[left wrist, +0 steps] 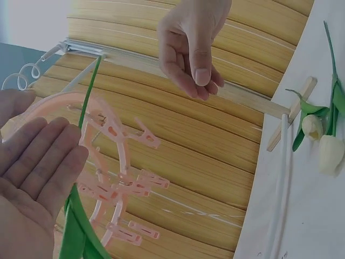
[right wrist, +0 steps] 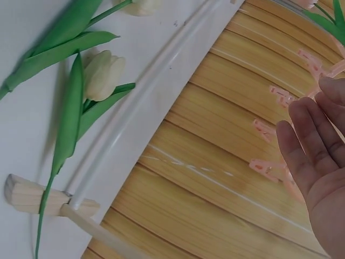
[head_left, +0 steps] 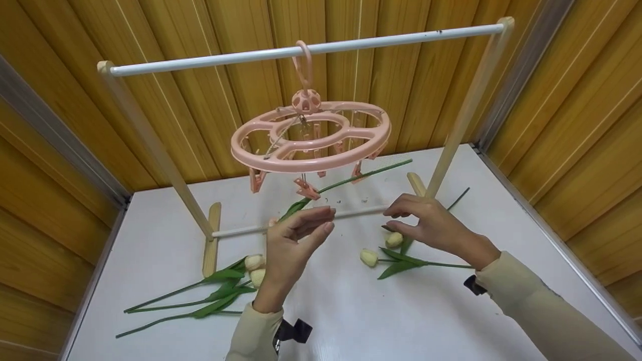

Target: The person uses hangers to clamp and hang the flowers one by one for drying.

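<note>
A round pink clip hanger (head_left: 311,163) hangs by its hook from a white rod. A front clip (head_left: 307,189) meets the stem (head_left: 366,175) of an artificial tulip, which slants across below the ring. That tulip's leaf (left wrist: 81,232) shows past my left fingers, and its flower is mostly hidden by the hand in the head view. My left hand (head_left: 296,243) is just under the front clip, fingers extended, thumb apart, holding nothing. Over the right-hand tulips, my right hand (head_left: 431,220) has loosely bent fingers with nothing between them. A white tulip flower (head_left: 393,239) lies below it.
Several tulips with green stems (head_left: 170,305) lie at the left on the white table (head_left: 341,321). Another white tulip (head_left: 369,257) is on the right. Wooden posts (head_left: 155,150) hold up the white rod (head_left: 225,57), and a lower bar (head_left: 241,231) joins their feet. Wood-patterned walls (head_left: 241,20) stand behind.
</note>
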`<state>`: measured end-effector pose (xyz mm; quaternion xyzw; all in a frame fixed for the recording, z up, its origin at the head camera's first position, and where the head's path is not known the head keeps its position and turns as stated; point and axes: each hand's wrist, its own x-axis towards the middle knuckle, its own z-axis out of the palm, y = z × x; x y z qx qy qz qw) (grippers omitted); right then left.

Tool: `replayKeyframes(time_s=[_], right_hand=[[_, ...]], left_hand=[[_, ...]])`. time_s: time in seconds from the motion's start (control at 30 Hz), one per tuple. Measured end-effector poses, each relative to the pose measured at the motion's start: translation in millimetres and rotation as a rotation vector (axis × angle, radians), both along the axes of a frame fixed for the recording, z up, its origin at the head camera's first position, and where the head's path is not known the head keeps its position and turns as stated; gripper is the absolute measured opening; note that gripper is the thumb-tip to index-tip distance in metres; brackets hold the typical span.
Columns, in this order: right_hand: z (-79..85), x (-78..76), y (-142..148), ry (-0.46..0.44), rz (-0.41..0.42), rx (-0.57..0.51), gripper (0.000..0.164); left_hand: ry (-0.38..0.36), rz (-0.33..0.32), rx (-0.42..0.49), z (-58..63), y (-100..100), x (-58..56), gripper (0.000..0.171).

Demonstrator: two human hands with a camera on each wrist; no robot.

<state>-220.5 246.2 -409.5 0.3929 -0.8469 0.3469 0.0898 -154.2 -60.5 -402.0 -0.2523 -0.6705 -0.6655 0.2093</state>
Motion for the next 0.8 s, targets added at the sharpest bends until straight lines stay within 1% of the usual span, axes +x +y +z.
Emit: replayKeyframes(time_s=[0.13,0.37,0.6,0.8], right_hand=[[-6.1,-1.7,7,-0.021,-0.034,0.026,0.026],[-16.4,-7.3,17,-0.023,-0.055,0.038,0.026],[-26.5,-12.8,29,-0.078,-0.095,0.055,0.024],[-34.5,-16.4,40,-0.130,-0.127,0.071,0.024]], left_hand=[[-0.036,-0.029,-0.007,-5.2,8,-2.1,0.025],[-0.073,-0.031,-0.021,-9.6,18,-8.1,0.025],[-0.103,-0.061,-0.011,-12.3,27,-15.5,0.025],[-0.120,-0.061,0.003,-15.3,36,-22.7,0.027]])
